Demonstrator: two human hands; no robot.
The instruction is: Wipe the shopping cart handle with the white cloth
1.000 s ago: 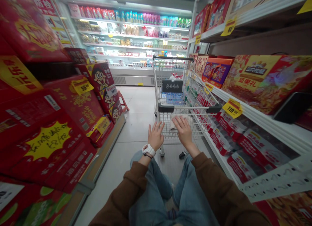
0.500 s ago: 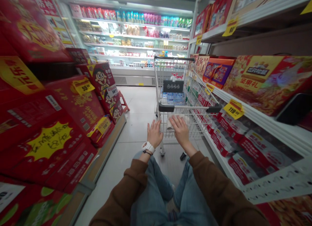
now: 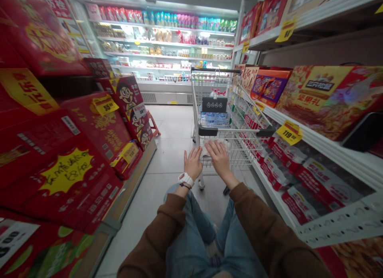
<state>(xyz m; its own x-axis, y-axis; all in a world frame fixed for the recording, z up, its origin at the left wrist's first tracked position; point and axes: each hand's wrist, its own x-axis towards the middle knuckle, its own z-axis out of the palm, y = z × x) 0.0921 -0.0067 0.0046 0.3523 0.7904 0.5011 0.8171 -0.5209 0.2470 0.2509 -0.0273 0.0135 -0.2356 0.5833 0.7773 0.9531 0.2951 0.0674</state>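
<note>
A light cloth (image 3: pixel 207 151) lies against the wire front of a shopping cart (image 3: pixel 208 131), below its grey-and-black handle bar. My right hand (image 3: pixel 220 158) presses on this cloth with its fingers laid over it; part of the cloth is hidden beneath them. Beside it, at the cart's left corner, my left hand (image 3: pixel 193 164) is held with fingers outstretched and nothing in it. Its fingertips are at the wire edge; whether they touch it I cannot tell. A white watch (image 3: pixel 186 178) is on my left wrist.
Stacked red gift boxes (image 3: pixel 92 158) line the left side. On the right, a white shelf (image 3: pixel 326 154) carries boxes, with a dark phone-like object (image 3: pixel 363 132) at its edge and packs of bottles (image 3: pixel 323 178) below. A lit refrigerated case (image 3: pixel 167 86) stands beyond the cart.
The cloth and my right hand have slid a little left along the cart's wire. My left hand stays by the corner, fingers still spread. The view has shifted slightly.
</note>
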